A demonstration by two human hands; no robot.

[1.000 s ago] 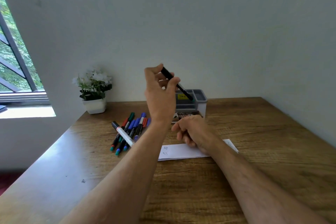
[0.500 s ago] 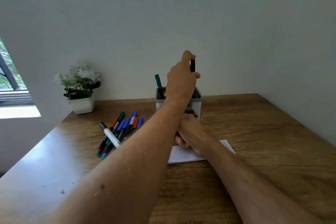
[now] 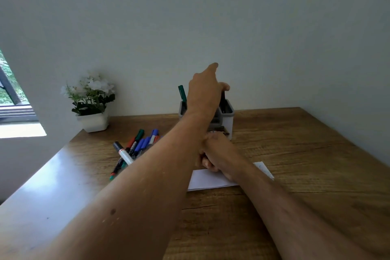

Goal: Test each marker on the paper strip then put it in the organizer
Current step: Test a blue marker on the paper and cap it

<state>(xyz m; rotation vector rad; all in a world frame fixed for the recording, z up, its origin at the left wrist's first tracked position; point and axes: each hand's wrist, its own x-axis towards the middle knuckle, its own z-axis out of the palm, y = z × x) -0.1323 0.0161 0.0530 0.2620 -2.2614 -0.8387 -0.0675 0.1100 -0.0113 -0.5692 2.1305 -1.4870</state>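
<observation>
My left hand (image 3: 203, 93) reaches over the grey-and-white organizer (image 3: 229, 124) at the back of the desk. Its thumb and fingers pinch the top of a black marker (image 3: 223, 102), which stands upright in the organizer's right compartment; the index finger points up. A green marker (image 3: 182, 93) leans out of the left compartment. My right hand (image 3: 215, 152) rests curled on the white paper strip (image 3: 206, 180), just in front of the organizer. My left forearm hides part of the strip and of the organizer.
A pile of several markers (image 3: 141, 143), blue, red, green and one white-barrelled, lies left of the strip. A white pot with white flowers (image 3: 92, 99) stands at the back left by the wall. The wooden desk (image 3: 306, 154) extends to the right.
My left hand carried the black marker from above the pile over to the organizer and lowered it into the right compartment. My right hand stayed on the paper strip.
</observation>
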